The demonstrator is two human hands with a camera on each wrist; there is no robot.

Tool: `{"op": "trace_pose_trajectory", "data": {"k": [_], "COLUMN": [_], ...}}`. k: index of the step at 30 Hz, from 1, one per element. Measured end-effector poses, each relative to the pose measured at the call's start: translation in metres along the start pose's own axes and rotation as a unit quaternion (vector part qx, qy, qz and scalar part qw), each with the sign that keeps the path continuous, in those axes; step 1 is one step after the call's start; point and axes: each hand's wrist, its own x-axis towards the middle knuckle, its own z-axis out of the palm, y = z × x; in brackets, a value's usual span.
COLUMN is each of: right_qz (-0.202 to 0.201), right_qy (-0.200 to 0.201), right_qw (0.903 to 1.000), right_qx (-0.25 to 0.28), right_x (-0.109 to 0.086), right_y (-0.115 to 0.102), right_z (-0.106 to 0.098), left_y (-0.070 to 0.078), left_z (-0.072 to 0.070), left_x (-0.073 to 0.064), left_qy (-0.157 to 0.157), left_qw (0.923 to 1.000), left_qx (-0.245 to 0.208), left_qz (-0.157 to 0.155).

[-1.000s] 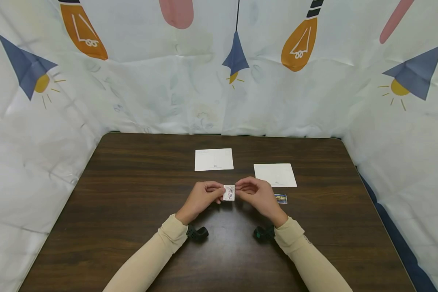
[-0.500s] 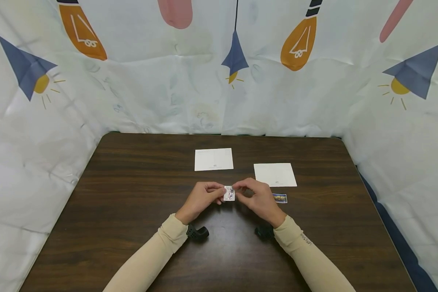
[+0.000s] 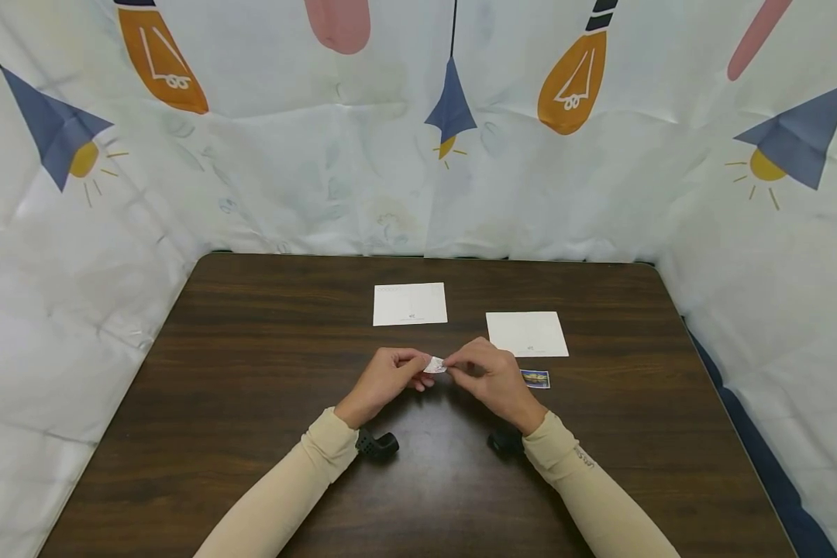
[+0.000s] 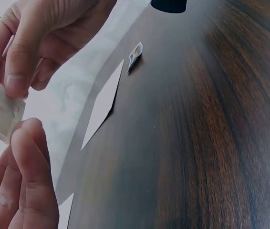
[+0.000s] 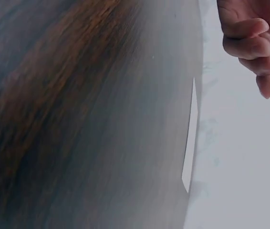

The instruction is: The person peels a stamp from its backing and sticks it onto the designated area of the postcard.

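Small paper (image 3: 435, 365) has tilted above table (image 3: 272, 341), right hand (image 3: 491, 377) seemingly pinching edge.

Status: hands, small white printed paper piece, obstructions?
Left hand, right hand: both pinching small white printed paper piece. Raised above brown wood-grain table. No obstruction visible.

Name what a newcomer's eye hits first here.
Probably the white cloth behind the dark table, printed with orange bulbs and blue lamps. Next, above the table's middle, the left hand and right hand pinch a small printed paper. Two white cards lie on the table beyond the hands.
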Motion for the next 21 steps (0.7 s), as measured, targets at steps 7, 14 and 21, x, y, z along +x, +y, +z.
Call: {"op": "trace_pose_trajectory", "data": {"k": [7,14,21], "right_qz": [0.029,0.12,0.227], "right_qy": [0.022,0.022,0.021], "right_qw": [0.9986,0.9878,0.9565], "right_qx": [0.039,0.096,0.182], "right_x": [0.0005,-0.0009,0.0002], "right_y": [-0.0003,-0.0041,-0.0052], "right_z": [0.0021,0.0016,0.0019], "left_y": [-0.0004,0.0008,0.0005], "left_z": [-0.0013,-0.0015,0.001], "left_x": [-0.0014,-0.0046,-0.0067], "left_qy": [0.026,0.052,0.06], "left_qw": [0.9988,0.9953,0.9939], "left_qx": [0.028,0.035,0.042], "left_qz": [0.03,0.074,0.083]}}
